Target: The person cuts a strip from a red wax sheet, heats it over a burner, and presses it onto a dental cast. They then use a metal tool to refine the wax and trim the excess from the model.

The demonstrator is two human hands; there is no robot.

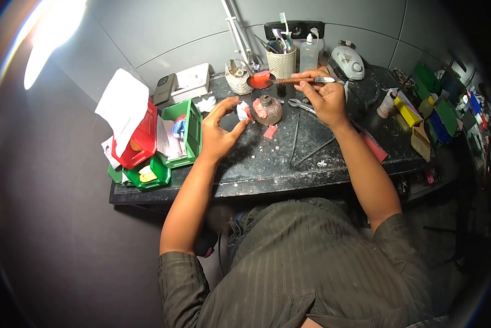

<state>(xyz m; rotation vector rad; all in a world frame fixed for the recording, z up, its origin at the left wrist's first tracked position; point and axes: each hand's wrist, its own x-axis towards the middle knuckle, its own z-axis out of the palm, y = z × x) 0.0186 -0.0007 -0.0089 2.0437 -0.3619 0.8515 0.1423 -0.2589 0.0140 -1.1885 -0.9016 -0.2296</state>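
Observation:
My left hand pinches a small white dental cast with pink wax between thumb and fingers. In my right hand is a wax knife with a brown handle, held level like a pen. Its far end reaches to a small round dish of red wax. Between my hands stands a round spirit burner with pink wax stuck to its side. A scrap of pink wax lies in front of it. Pliers lie just left of my right wrist.
Green bins and a red bin stand at the left. Behind are a woven cup of toothbrushes, a clear bottle and a white device. Thin metal rods and a pink sheet lie on the black bench.

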